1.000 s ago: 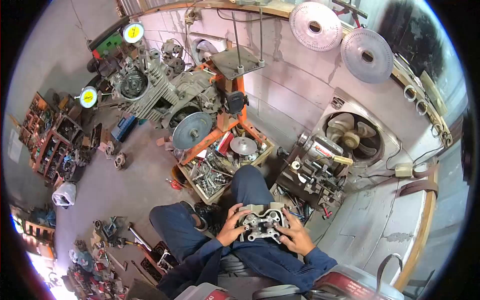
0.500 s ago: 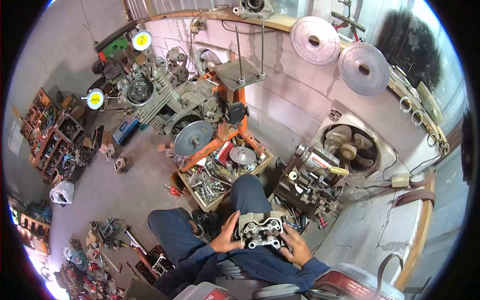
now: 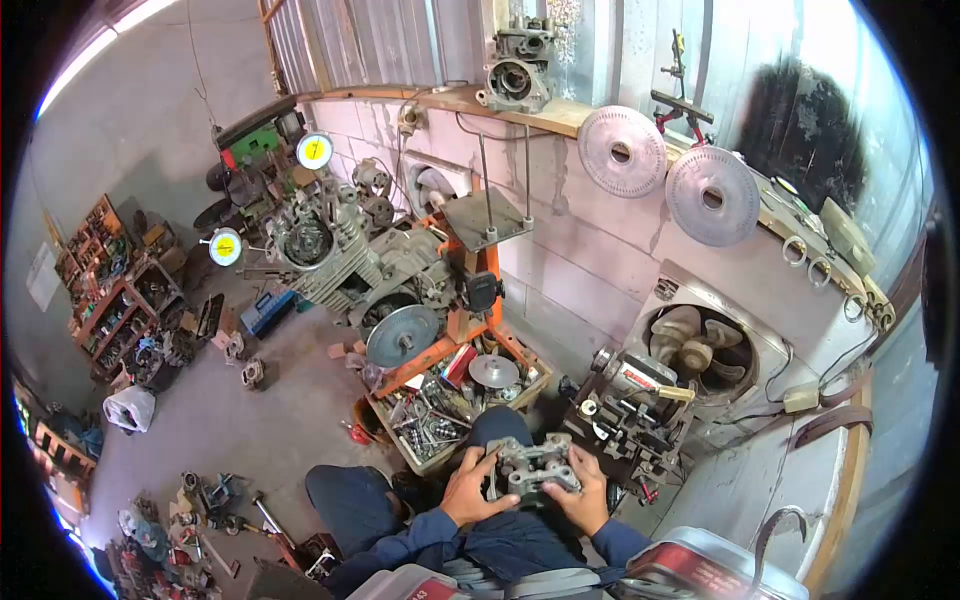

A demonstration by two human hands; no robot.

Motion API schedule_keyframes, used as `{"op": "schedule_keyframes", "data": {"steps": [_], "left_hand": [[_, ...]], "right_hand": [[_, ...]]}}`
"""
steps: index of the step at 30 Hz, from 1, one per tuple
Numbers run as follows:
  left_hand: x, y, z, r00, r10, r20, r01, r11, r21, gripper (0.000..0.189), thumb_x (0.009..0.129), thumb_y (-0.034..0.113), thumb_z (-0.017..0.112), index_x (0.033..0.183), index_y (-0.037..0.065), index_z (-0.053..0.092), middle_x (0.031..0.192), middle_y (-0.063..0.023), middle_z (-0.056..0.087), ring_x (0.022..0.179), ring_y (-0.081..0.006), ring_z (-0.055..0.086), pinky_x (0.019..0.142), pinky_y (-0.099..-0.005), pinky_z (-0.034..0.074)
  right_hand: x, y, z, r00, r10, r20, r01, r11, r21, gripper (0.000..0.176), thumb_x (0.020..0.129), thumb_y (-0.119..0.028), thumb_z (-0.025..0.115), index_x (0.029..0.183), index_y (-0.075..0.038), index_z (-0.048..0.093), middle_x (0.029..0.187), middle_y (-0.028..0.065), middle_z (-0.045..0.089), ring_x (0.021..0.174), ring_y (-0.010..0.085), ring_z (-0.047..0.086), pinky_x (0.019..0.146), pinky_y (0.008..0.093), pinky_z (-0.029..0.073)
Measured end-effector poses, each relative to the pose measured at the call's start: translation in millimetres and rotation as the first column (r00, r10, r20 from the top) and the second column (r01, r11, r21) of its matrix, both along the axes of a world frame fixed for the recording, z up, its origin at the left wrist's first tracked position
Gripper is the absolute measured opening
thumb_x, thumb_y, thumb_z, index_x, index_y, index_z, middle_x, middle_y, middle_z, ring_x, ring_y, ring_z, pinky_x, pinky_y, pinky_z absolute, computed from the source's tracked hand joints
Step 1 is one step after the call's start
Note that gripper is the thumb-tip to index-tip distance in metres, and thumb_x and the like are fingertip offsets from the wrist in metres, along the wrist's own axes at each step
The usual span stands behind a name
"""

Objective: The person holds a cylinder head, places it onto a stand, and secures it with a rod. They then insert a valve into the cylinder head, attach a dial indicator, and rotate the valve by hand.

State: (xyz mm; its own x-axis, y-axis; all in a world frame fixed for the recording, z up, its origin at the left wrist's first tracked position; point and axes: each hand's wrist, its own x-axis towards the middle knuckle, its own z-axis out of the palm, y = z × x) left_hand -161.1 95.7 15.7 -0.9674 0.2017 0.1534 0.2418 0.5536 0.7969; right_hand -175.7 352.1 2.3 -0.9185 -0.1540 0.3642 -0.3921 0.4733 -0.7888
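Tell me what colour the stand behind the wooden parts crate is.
The stand is orange; the head view shows it best, above the crate.

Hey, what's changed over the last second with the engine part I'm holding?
The cylinder head has been tipped away from the camera, so it now shows more edge-on. The view itself has tilted up toward the wall. The left hand and right hand still grip its two sides, and nothing was let go.

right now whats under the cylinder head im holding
The cylinder head is above a blue-trousered leg, with the left hand and right hand gripping its sides. Its underside, and whether it touches the leg, is covered.
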Motion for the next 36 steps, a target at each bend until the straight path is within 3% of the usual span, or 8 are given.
{"op": "schedule_keyframes", "data": {"steps": [10, 14, 17, 24, 28, 29, 32, 36], "left_hand": [[-126.2, -16.5, 290.1, 0.743, -0.012, -0.670, -0.105, 0.985, -0.134, 0.094, 0.068, 0.054, 0.088, 0.142, 0.004, 0.058, 0.122, -0.0220, 0.055, 0.113, -0.0357, 0.061, 0.098, -0.0419, 0.050], [-221.1, -38.6, 386.7, 0.633, 0.047, -0.773, -0.149, 0.987, -0.062, 0.083, 0.076, 0.058, 0.084, 0.133, 0.001, 0.064, 0.116, -0.0167, 0.063, 0.106, -0.0279, 0.064, 0.092, -0.0394, 0.052], [-288.3, -53.6, 437.8, 0.845, -0.023, -0.534, 0.101, 0.988, 0.117, 0.073, 0.086, 0.056, 0.075, 0.132, -0.001, 0.065, 0.116, -0.0106, 0.069, 0.101, -0.0197, 0.065, 0.091, -0.0302, 0.049], [-365.9, -67.2, 446.5, 0.965, 0.129, -0.227, -0.052, 0.946, 0.319, 0.052, 0.088, 0.059, 0.068, 0.109, 0.012, 0.071, 0.088, -0.0041, 0.072, 0.068, -0.0145, 0.069, 0.053, -0.0283, 0.052], [-380.4, -72.7, 425.3, 0.956, 0.160, -0.247, -0.072, 0.941, 0.332, 0.056, 0.086, 0.060, 0.070, 0.109, 0.010, 0.070, 0.086, -0.0067, 0.072, 0.066, -0.0155, 0.071, 0.055, -0.0308, 0.057], [-403.5, -90.4, 419.3, 0.966, 0.136, -0.219, -0.065, 0.951, 0.303, 0.059, 0.088, 0.056, 0.071, 0.115, 0.004, 0.069, 0.093, -0.0060, 0.072, 0.076, -0.0128, 0.070, 0.067, -0.0257, 0.056], [-386.6, -70.1, 419.6, 0.986, 0.138, -0.090, -0.089, 0.906, 0.414, 0.046, 0.095, 0.054, 0.060, 0.104, 0.010, 0.071, 0.078, -0.0032, 0.071, 0.055, -0.0148, 0.063, 0.049, -0.0253, 0.046], [-393.3, -74.6, 408.6, 0.984, 0.141, -0.108, -0.091, 0.922, 0.375, 0.050, 0.095, 0.055, 0.061, 0.109, 0.007, 0.071, 0.098, -0.0078, 0.071, 0.081, -0.0181, 0.065, 0.071, -0.0292, 0.049]], "right_hand": [[-157.4, -26.0, 257.2, 0.843, 0.023, -0.537, -0.165, 0.962, -0.218, 0.077, 0.077, -0.022, 0.090, 0.140, 0.006, 0.057, 0.140, 0.0238, 0.061, 0.128, 0.0347, 0.061, 0.107, 0.0419, 0.047], [-238.7, -55.5, 376.3, 0.859, 0.021, -0.512, -0.277, 0.859, -0.430, 0.053, 0.085, -0.025, 0.087, 0.125, 0.004, 0.069, 0.106, 0.0091, 0.077, 0.094, 0.0130, 0.070, 0.088, 0.0306, 0.056], [-290.2, -72.9, 437.6, 0.910, 0.094, -0.405, -0.281, 0.857, -0.432, 0.044, 0.086, -0.032, 0.085, 0.110, 0.003, 0.075, 0.098, 0.0081, 0.077, 0.082, 0.0099, 0.069, 0.074, 0.0253, 0.055], [-398.5, -103.1, 452.2, 0.982, 0.108, -0.158, -0.158, 0.924, -0.349, 0.053, 0.079, -0.050, 0.087, 0.095, 0.000, 0.077, 0.082, 0.0051, 0.070, 0.064, 0.0124, 0.059, 0.054, 0.0323, 0.045], [-413.1, -105.3, 449.7, 0.987, 0.158, 0.034, -0.146, 0.962, -0.232, 0.045, 0.090, -0.041, 0.079, 0.112, -0.003, 0.073, 0.092, 0.0133, 0.072, 0.074, 0.0214, 0.068, 0.057, 0.0383, 0.051], [-428.2, -111.5, 437.4, 0.963, 0.234, -0.130, -0.266, 0.898, -0.351, 0.041, 0.090, -0.038, 0.078, 0.107, -0.001, 0.074, 0.087, 0.0112, 0.070, 0.070, 0.0227, 0.064, 0.055, 0.0390, 0.048], [-395.8, -105.1, 438.8, 0.986, 0.157, -0.055, -0.166, 0.949, -0.267, 0.041, 0.090, -0.041, 0.076, 0.101, -0.001, 0.077, 0.088, 0.0113, 0.070, 0.074, 0.0209, 0.064, 0.060, 0.0364, 0.048], [-418.9, -104.8, 427.1, 0.980, 0.180, -0.085, -0.195, 0.952, -0.237, 0.044, 0.090, -0.040, 0.076, 0.102, 0.002, 0.077, 0.084, 0.0092, 0.070, 0.070, 0.0184, 0.062, 0.059, 0.0337, 0.047]]}}
